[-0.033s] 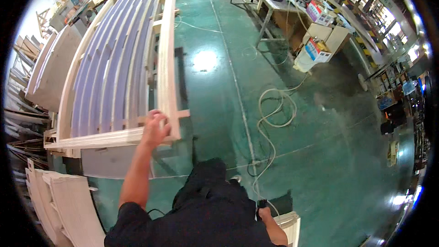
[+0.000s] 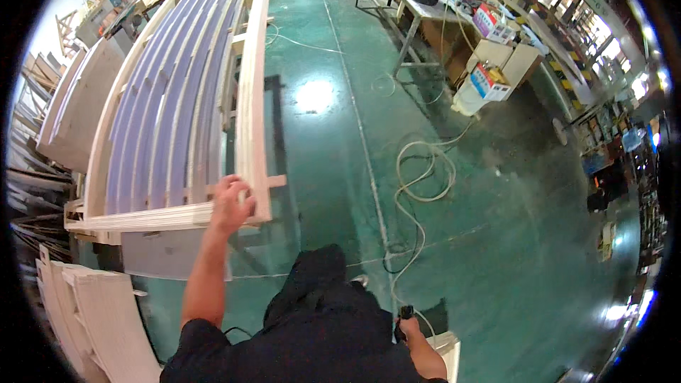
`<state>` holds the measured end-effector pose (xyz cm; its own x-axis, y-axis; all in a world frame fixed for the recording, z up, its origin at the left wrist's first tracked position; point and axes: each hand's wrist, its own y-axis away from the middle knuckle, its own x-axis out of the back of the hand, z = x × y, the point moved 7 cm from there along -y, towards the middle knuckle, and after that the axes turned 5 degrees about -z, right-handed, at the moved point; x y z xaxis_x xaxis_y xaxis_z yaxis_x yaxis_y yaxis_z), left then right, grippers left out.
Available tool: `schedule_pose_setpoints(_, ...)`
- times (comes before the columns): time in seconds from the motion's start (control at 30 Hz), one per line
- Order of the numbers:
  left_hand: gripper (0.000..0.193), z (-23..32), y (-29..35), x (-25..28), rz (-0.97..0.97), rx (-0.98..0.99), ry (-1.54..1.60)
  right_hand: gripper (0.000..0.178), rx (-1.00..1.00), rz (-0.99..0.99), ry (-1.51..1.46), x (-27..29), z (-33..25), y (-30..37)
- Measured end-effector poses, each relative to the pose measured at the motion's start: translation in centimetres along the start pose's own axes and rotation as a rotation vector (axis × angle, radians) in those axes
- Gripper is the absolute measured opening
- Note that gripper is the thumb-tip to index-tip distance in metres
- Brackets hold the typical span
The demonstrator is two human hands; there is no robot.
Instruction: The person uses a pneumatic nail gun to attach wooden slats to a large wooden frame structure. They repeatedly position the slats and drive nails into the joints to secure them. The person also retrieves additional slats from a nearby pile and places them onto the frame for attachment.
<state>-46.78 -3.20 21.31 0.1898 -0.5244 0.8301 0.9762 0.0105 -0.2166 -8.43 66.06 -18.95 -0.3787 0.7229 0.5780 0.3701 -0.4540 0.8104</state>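
Green shop floor (image 2: pixel 482 269), hose (image 2: pixel 425 234) coiled on it. Wood frame (image 2: pixel 251 106) is laid out at L, extending fwd from L hand (image 2: pixel 231 208); its near edge, by R corner, is overlapped by half-curled fingers, contact can't be confirmed. Blk tool (image 2: pixel 405 312) is gripped in R hand (image 2: pixel 410 328), well apart from frame.

Black short-sleeved top (image 2: pixel 305 347), black trousers (image 2: pixel 316 269), pale shoe tip (image 2: pixel 361 281)
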Motion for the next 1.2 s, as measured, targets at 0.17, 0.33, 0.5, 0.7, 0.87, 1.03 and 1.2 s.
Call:
schedule_pose_setpoints(0.17,0.014,6.0,-3.9,-2.3,0.170,0.049,0.265,0.040,0.097,-0.154,-0.205,14.2,-15.4,-9.2)
schedule_pose_setpoints(0.33,0.025,14.7,-11.5,-17.9,-0.337,0.216,0.454,0.056,0.172,-0.139,-0.139,23.2,-30.2,-16.1)
schedule_pose_setpoints(0.5,0.042,14.2,-21.7,-30.8,-0.666,0.146,0.475,0.067,0.017,-0.187,-0.143,29.9,-45.6,-17.3)
schedule_pose_setpoints(0.7,0.036,7.7,-43.2,-33.2,-0.560,0.171,0.428,0.058,0.202,-0.428,-0.262,38.6,-68.9,-18.3)
schedule_pose_setpoints(0.87,0.041,-1.6,-58.3,-34.7,-0.511,0.475,0.464,0.090,0.476,-0.267,-0.145,46.7,-93.4,-19.0)
schedule_pose_setpoints(1.03,0.033,-16.4,-58.2,-45.1,-0.538,0.910,0.517,0.093,0.779,0.058,0.011,55.8,-115.2,-27.0)
schedule_pose_setpoints(1.2,0.021,-14.7,-59.0,-50.4,-0.462,1.410,0.829,0.096,0.817,0.481,0.166,68.6,-135.6,-36.2)
